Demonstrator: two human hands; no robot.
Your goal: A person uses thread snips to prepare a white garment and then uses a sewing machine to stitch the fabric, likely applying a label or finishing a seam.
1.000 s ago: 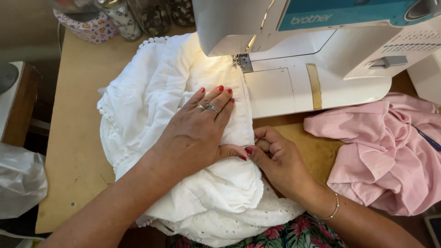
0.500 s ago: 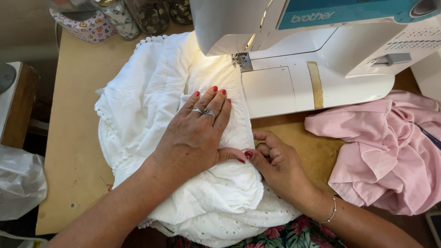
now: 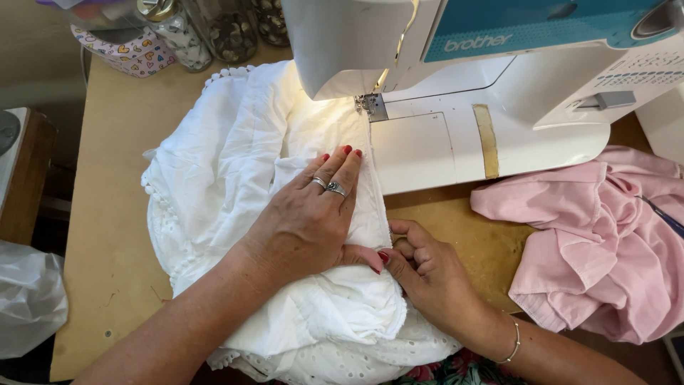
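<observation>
Head view: left hand (image 3: 310, 217) is pressing flat, fingers spread, on white fabric (image 3: 235, 178); right hand (image 3: 427, 274) is pinching its folded edge. Fabric, likely soft, light and slippery, best held along the edge, is lying under sewing machine (image 3: 456, 78) on bench (image 3: 107, 235); pink garment (image 3: 605, 242) alongside.

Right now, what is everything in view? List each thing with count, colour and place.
sewing machine: one, white with a teal panel, top right on the table
white fabric: one bundle, white with lace trim, centre, fed under the machine's needle
pink fabric: one heap, pink, right side of the table
glass jars: at least three, clear, holding small buttons, top left
patterned box: one, pale with coloured hearts, top left
plastic bag: one, whitish, lower left, off the table
table: one, light wood
left hand: flat on the white fabric, rings on the fingers
right hand: pinching the fabric's edge, bracelet on the wrist
</observation>
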